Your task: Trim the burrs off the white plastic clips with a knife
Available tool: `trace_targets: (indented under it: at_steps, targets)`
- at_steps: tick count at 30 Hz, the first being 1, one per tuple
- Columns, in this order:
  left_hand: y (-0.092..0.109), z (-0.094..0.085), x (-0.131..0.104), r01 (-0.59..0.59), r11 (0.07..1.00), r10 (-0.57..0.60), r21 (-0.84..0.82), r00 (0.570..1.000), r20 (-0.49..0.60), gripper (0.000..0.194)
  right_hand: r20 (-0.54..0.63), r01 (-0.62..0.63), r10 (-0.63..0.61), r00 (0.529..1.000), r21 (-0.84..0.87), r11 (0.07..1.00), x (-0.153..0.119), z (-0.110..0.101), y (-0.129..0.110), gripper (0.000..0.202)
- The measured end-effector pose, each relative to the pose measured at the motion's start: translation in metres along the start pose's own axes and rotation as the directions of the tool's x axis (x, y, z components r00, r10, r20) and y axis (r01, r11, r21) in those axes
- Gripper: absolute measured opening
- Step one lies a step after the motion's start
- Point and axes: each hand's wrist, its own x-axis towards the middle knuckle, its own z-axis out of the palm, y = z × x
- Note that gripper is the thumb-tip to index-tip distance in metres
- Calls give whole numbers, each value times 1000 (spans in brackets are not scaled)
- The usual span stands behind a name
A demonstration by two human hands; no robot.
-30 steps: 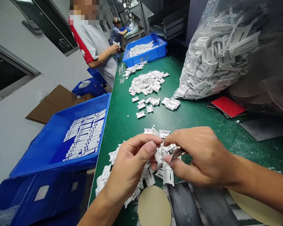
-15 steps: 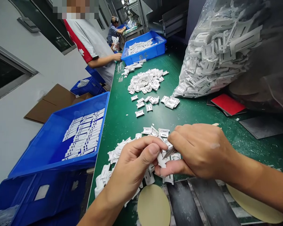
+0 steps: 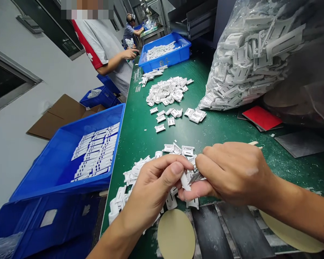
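My left hand [image 3: 153,187] pinches a small white plastic part [image 3: 184,180] between thumb and fingers. My right hand [image 3: 232,172] grips a thin metal blade [image 3: 196,177] whose tip rests against that part; a pale handle end [image 3: 255,143] pokes out behind the knuckles. Both hands hover over a loose pile of white plastic parts [image 3: 140,172] on the green table [image 3: 140,133], near its front edge.
A blue bin [image 3: 56,169] with rows of white parts sits left of the table. Further back lie another heap of parts [image 3: 167,91], a second blue bin [image 3: 164,57] and a big clear bag of parts [image 3: 248,61]. A co-worker's hand [image 3: 129,54] works at the far left edge.
My right hand has drawn closer to the left, bringing the blade against the part. The co-worker's hand has shifted at the table's far edge.
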Motion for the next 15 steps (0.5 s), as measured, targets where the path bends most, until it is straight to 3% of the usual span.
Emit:
trace_targets:
  at_steps: [9,15]
  targets:
    - [1,-1,1,15,1000,-15,-20,1000,-6,18,-10,22,-22,1000,9,1000,0,-1,0,54]
    - [0,-1,2,22,1000,-22,-3,1000,1,18,-25,22,-20,1000,110,994,-1,-1,2,56]
